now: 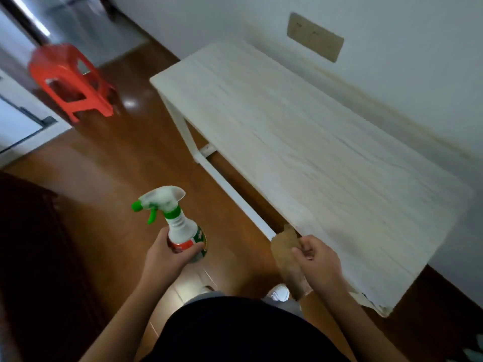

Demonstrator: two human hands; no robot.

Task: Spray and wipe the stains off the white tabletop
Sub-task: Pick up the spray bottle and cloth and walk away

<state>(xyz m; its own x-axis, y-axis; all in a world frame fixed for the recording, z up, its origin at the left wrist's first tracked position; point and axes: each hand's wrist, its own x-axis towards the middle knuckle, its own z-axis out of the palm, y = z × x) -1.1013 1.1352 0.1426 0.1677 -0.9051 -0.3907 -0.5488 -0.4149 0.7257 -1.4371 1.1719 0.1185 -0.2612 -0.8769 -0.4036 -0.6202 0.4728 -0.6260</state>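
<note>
A white tabletop (pixel 300 142), faintly grey-streaked and chipped at one near corner, is borne on white legs (pixel 188 134) over a brown wooden floor (pixel 117 165).

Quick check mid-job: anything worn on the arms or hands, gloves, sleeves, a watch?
No gloves on the left hand or the right hand. The left forearm and right forearm are uncovered as far as they show: no sleeve, watch or bracelet. No rings show, though the picture is blurred. A black garment covers the torso.

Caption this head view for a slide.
Left hand grips spray bottle, right hand pinches brown cloth beside white table.
</note>
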